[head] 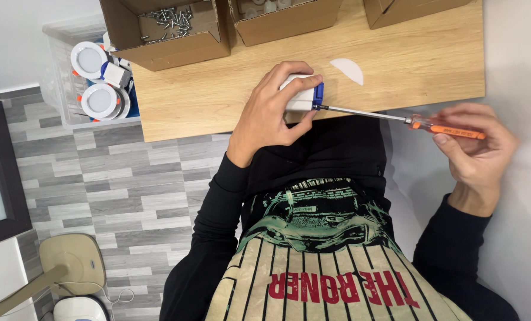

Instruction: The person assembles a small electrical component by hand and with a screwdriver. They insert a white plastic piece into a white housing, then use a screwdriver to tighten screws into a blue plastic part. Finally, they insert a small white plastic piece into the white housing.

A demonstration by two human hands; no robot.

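Note:
My left hand [274, 110] grips a small white box-shaped part with a blue end [304, 97], held against the front edge of the wooden table [218, 89]. My right hand [476, 145] holds a screwdriver with an orange handle [450, 129]. Its long metal shaft [363, 113] runs left, and the tip meets the blue end of the white part. A white half-round plastic disc [348, 69] lies on the table just beyond the part.
Three open cardboard boxes stand at the table's far edge; the left one [164, 30] holds several loose screws. A clear plastic bin [93, 77] with round white lamp fittings sits left of the table. A lamp base [72, 264] stands on the grey floor.

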